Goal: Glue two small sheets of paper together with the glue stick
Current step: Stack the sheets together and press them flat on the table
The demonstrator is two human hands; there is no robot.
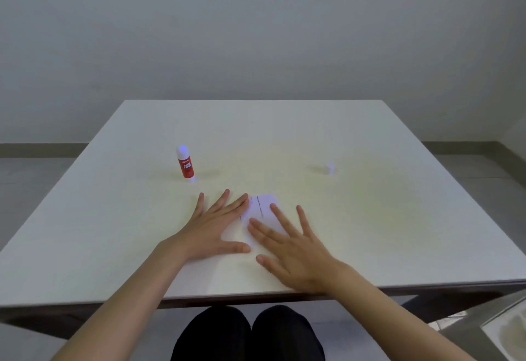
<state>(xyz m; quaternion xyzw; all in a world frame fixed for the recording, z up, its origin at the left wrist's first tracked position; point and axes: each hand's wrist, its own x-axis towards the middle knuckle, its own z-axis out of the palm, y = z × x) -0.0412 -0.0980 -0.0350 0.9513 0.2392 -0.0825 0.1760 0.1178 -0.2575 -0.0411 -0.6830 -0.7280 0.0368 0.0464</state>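
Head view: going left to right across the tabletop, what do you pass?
Glue stick → left hand → paper → right hand → small white cap.

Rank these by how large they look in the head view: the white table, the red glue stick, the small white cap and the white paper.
1. White square table
2. White printed paper, partly hidden under both hands
3. Red glue stick with white top
4. Small white cap

The cap sits about as far away as the stick, so that order holds.
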